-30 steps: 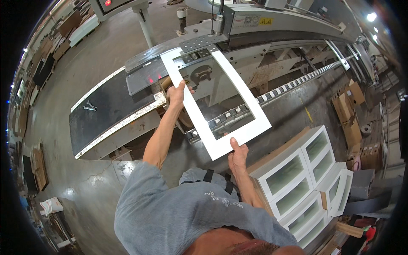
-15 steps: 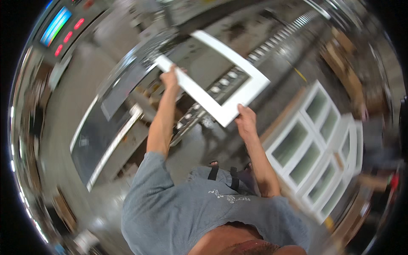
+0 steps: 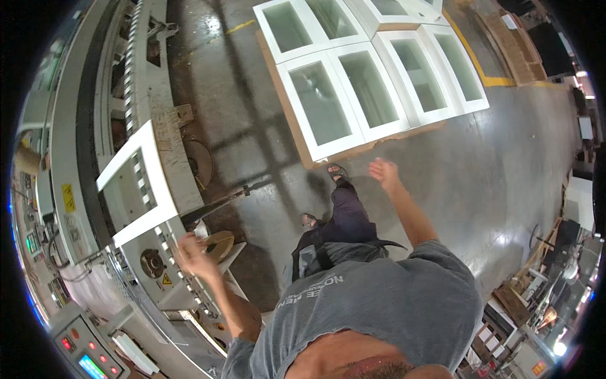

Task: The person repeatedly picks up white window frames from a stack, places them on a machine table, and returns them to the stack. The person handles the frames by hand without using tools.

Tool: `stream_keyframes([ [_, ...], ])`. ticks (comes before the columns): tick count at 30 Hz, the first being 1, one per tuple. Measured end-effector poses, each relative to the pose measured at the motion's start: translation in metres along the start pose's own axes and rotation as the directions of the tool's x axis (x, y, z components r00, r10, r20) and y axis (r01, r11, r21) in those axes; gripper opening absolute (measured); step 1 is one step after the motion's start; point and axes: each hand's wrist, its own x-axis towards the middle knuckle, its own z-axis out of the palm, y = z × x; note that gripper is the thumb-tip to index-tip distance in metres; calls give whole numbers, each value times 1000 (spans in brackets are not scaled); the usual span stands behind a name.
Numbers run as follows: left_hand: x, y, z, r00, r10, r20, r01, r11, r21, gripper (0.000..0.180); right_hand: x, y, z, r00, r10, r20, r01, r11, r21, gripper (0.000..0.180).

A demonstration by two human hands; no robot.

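Observation:
A white rectangular frame (image 3: 163, 180) with a large opening lies on the roller edge of the long machine to my left. Just past its near corner is my left hand (image 3: 194, 254), slightly blurred, holding nothing, its fingers loosely apart. My right hand (image 3: 385, 172) hangs in the air ahead of me, empty, with loosely opened fingers. Beyond it sit stacks of white frames (image 3: 372, 138) with greyish-green openings, side by side on a brown base (image 3: 302, 136). My right hand is close to the near edge of these stacks but apart from them.
The machine's row of rollers (image 3: 131, 69) runs along my left. A control panel (image 3: 88, 347) with a lit screen stands at lower left. Yellow floor lines (image 3: 499, 81) and brown boards (image 3: 514, 50) lie at far right. Workshop clutter (image 3: 524, 303) fills the right rim.
Both hands have let go of the white frame, which now rests on the machine. My body has turned right, toward the stacked frames, and my feet are apart.

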Motion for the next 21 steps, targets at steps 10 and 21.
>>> stream_keyframes([
  [10, -209, -112, 110, 242, -729, 640, 693, 591, 412, 28, 268, -114, -163, 810, -267, -522, 89, 936, -341, 51],
  [21, -214, -78, 138, 218, -900, 379, 753, 402, 521, 34, 352, -194, -159, 697, -142, -703, -67, 963, -261, 60],
])
